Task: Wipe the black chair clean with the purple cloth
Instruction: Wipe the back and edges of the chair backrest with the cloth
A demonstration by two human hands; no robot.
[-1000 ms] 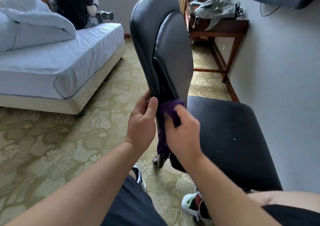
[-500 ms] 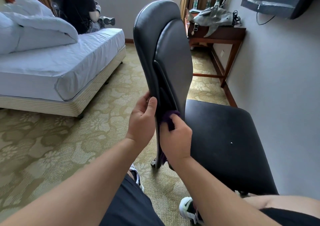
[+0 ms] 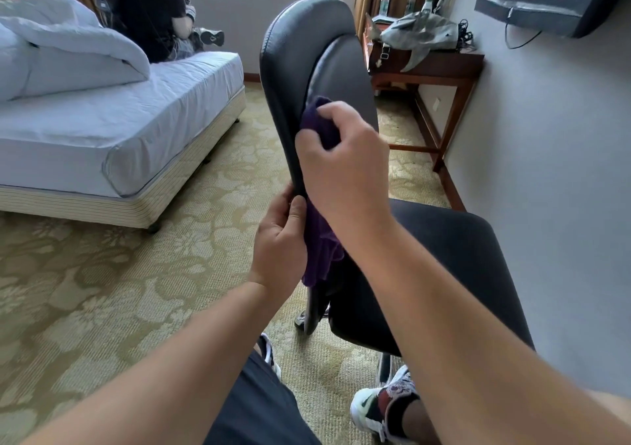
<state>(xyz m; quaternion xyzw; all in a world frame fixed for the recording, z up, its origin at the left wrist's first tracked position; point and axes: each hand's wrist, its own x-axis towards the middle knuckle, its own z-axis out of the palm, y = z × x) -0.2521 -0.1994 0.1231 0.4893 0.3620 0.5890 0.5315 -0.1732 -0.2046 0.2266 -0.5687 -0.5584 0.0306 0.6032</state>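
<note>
While wiping, backrest edge: right hand (image 3: 341, 157) is pressing the purple cloth (image 3: 319, 122) against the black chair (image 3: 300, 55) at frame centre.
Item, chair: standing centre frame, backrest edge-on, seat extending toward the lower right. Item, cloth: bunched under the right hand's curled fingers, with a loose tail hanging down behind the left hand (image 3: 278, 243). Left hand is closing around the backrest's lower edge, thumb in front, bracing it. Right forearm is reaching in from the lower right, wrist bent, knuckles facing the camera. Handling note: the stroke likely goes best with steady pressure along the seam, the cloth kept flat on the padding, the left grip holding firm so the backrest is not swaying.
</note>
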